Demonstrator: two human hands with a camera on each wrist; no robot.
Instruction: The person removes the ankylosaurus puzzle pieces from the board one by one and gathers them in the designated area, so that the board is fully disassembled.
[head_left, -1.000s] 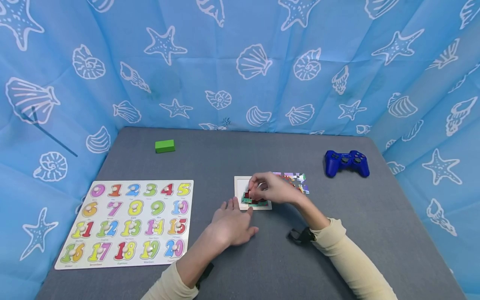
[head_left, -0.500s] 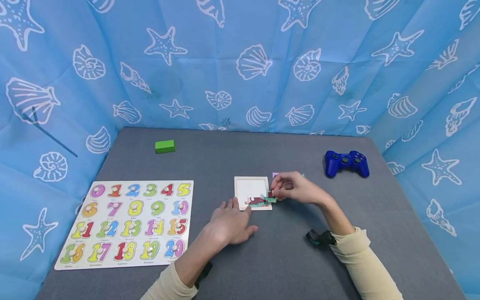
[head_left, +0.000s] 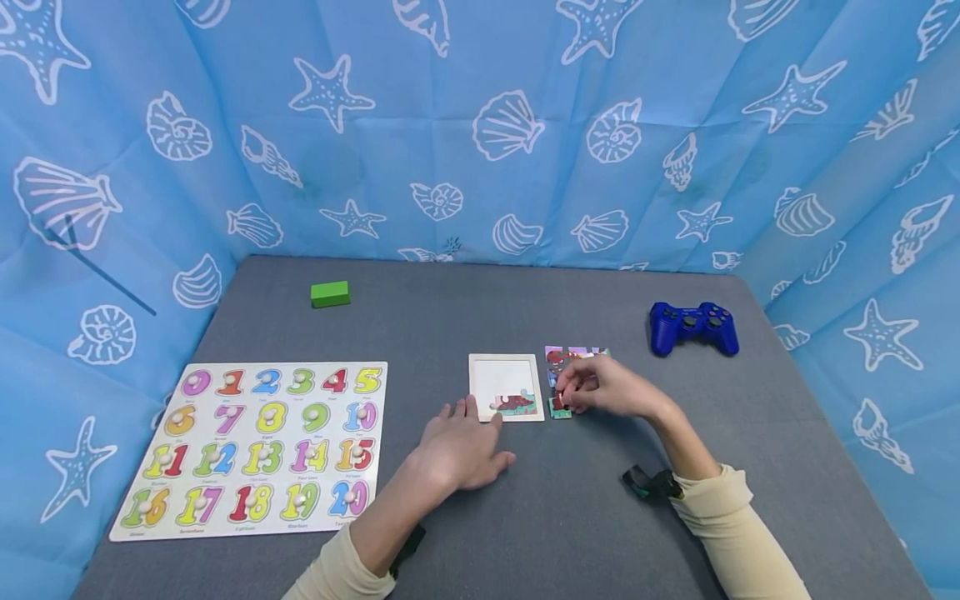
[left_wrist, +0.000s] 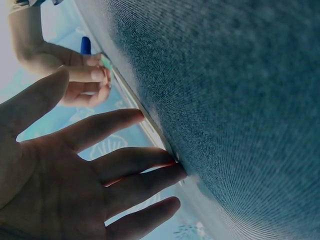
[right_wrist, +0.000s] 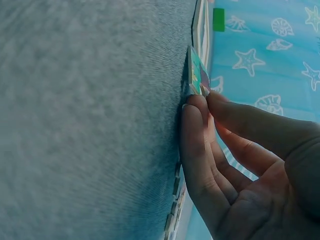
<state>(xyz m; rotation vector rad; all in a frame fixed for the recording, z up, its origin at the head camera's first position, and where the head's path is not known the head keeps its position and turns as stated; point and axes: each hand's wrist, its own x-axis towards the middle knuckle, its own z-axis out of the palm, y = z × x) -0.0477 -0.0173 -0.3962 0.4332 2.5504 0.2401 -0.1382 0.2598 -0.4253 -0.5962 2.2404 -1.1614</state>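
My right hand (head_left: 611, 387) pinches a green and dark-red jigsaw piece (right_wrist: 195, 71) between thumb and fingertips, just right of the wooden puzzle frame (head_left: 483, 375). In the right wrist view the piece stands tilted close over the table. The frame holds a joined dark-red and green section (head_left: 516, 404) along its lower right; the rest of its pale base shows bare. My left hand (head_left: 461, 446) lies with fingers extended, fingertips at the frame's lower-left edge. Behind the right hand, more colourful jigsaw pieces (head_left: 557, 357) lie grouped together, partly covered by the fingers.
A number puzzle board (head_left: 255, 450) with knobbed digits fills the left of the table. Toward the back left sits a green block (head_left: 330, 293). A blue game controller (head_left: 693, 327) lies at the right. A blue seashell curtain (head_left: 450, 125) surrounds the table.
My right hand has lifted the piece out of the frame and carried it right, beside the loose pieces. The left hand has stayed at the frame's edge.
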